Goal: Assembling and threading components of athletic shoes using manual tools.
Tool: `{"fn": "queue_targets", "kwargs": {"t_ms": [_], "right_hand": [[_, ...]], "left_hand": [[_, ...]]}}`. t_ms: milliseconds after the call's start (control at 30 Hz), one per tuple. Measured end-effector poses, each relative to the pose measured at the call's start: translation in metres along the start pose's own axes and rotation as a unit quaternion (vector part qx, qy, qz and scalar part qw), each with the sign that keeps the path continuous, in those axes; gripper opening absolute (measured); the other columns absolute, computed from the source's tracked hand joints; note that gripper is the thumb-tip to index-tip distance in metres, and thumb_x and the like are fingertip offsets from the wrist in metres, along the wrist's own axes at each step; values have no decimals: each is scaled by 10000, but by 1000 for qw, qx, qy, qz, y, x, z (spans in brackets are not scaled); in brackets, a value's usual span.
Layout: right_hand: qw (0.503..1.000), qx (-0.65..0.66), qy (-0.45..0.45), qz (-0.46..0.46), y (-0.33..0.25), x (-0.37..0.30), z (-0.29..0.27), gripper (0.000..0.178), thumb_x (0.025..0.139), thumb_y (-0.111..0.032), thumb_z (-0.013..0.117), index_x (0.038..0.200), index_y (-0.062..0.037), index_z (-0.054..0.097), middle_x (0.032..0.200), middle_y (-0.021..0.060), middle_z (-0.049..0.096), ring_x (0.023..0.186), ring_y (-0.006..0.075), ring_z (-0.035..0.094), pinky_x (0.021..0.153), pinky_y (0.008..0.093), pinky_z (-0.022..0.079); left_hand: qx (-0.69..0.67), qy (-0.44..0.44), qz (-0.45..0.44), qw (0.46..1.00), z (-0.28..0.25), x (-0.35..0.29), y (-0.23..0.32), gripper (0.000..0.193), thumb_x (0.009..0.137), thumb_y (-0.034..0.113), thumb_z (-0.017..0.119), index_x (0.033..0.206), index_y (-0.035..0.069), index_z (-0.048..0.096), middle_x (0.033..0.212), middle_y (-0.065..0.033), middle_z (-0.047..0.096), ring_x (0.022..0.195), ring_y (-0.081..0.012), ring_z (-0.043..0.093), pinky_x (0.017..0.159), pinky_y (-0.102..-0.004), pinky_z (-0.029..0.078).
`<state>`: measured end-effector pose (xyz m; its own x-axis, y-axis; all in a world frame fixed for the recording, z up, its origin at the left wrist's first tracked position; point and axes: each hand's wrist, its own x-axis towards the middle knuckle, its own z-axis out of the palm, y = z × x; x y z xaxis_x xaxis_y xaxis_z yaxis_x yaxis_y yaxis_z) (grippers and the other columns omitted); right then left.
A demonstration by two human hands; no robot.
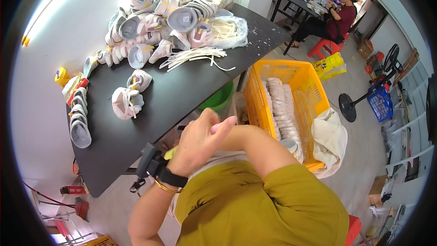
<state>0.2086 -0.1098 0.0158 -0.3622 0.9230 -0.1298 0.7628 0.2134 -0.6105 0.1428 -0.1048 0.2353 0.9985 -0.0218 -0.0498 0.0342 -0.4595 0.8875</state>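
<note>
My left hand (195,143) is raised in front of my body with its fingers curled in, crossing over the end of my right forearm (252,143). What it closes on is hidden, though something small and pinkish shows beside the thumb. My right hand lies behind the left, so its fingers do not show. A dark watch-like device (170,175) and a gold bangle (166,187) circle my left wrist. Nearest on the black table (164,105) are two small pale shoes, a laced one (124,103) and another (139,80) touching it.
Many small shoes (150,27) are heaped at the table's back, beside cream laces (193,57) and a plastic bag (230,32). Nested shoes (78,118) line the left edge. A yellow crate (321,95) holds rows of shoes. Far right, a person (339,20) sits near a fan (391,59).
</note>
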Motion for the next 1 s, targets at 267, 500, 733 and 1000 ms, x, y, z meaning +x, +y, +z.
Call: {"fn": "queue_targets", "kwargs": {"t_ms": [267, 500, 733, 1000], "right_hand": [[1000, -17, 19, 2, -10, 27, 6, 267, 892, -234, 526, 1028, -61, 676, 965, 144, 702, 921, 313, 656, 803, 417, 502], [999, -11, 22, 21, -28, 43, 30, 261, 899, -220, 518, 1031, -63, 679, 980, 149, 700, 946, 311, 652, 826, 418, 497], [993, -24, 76, 85, -19, 60, 31, 257, 906, -205, 510, 1035, -64, 681, 995, 153, 697, 972, 309, 647, 849, 419, 493], [986, -3, 101, 129, -6, 60, 32, 253, 914, -188, 501, 1039, -65, 684, 1012, 158, 694, 1001, 306, 641, 875, 420, 488]], "left_hand": [[-13, -199, 61, 978, 2, -20, 108, 641, 897, 603, 568, 960, -34, 590, 793, -172, 631, 770, -247, 632, 695, -340, 502], [103, -290, 135, 942, 39, -36, 129, 611, 760, 502, 617, 941, -82, 616, 878, -319, 661, 854, -437, 670, 767, -458, 532], [127, -235, 2, 964, -26, -10, -14, 681, 835, 588, 572, 1069, -49, 614, 948, -256, 660, 846, -344, 653, 756, -408, 499], [61, -87, -79, 991, -32, -26, -78, 509, 864, 464, 607, 982, -30, 577, 853, -153, 653, 803, -241, 635, 726, -358, 488]]}}
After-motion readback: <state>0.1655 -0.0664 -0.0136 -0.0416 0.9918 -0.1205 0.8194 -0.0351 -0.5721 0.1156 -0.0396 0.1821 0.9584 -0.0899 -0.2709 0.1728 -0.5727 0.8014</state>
